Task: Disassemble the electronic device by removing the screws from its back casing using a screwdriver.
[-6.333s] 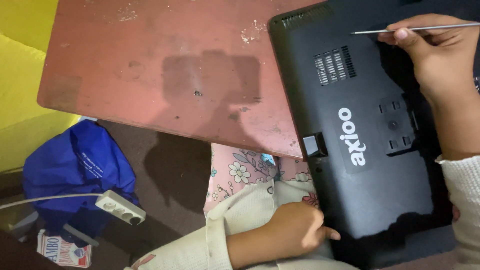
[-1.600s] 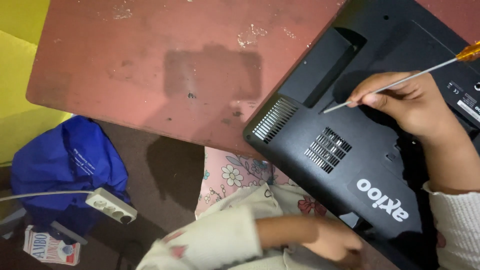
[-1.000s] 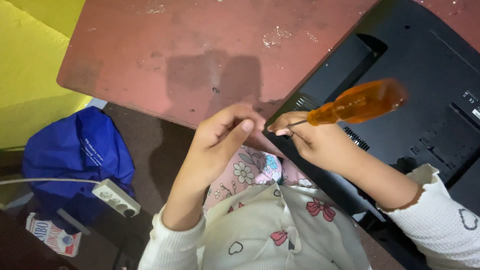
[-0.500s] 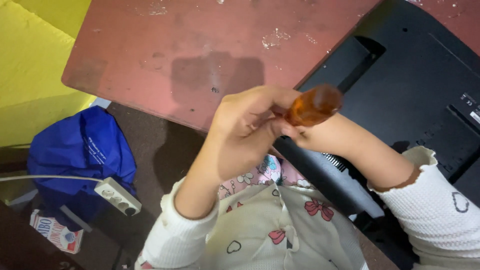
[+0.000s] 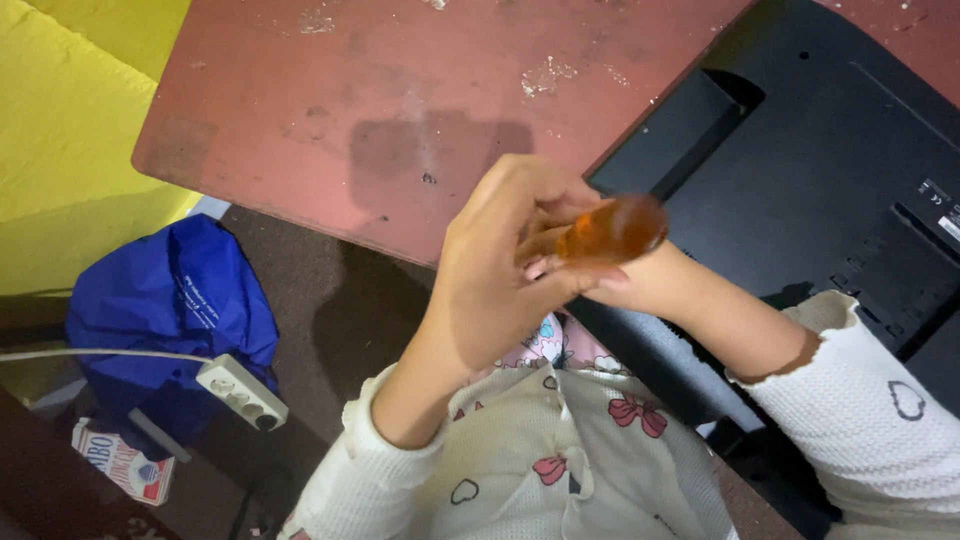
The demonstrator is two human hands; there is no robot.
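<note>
— What lies around, from the left?
— Blue bag (image 5: 170, 320), white power strip (image 5: 243, 392), red table (image 5: 380, 110).
— The hands?
— Left hand (image 5: 500, 270) and right hand (image 5: 625, 285) pinch the orange screwdriver (image 5: 612, 231), blocking the black monitor back (image 5: 810, 200); they've lifted slightly closer since.

we have one view only, from a camera worn on our head, tilted steeply down over our own chest and lap. it sits close: our left hand (image 5: 500, 270) and right hand (image 5: 640, 285) fill the middle of the frame, raised toward the lens. beyond them the view takes in the near edge of the red table (image 5: 350, 110) at the top, and the floor to the left. no second view shares the scene.
</note>
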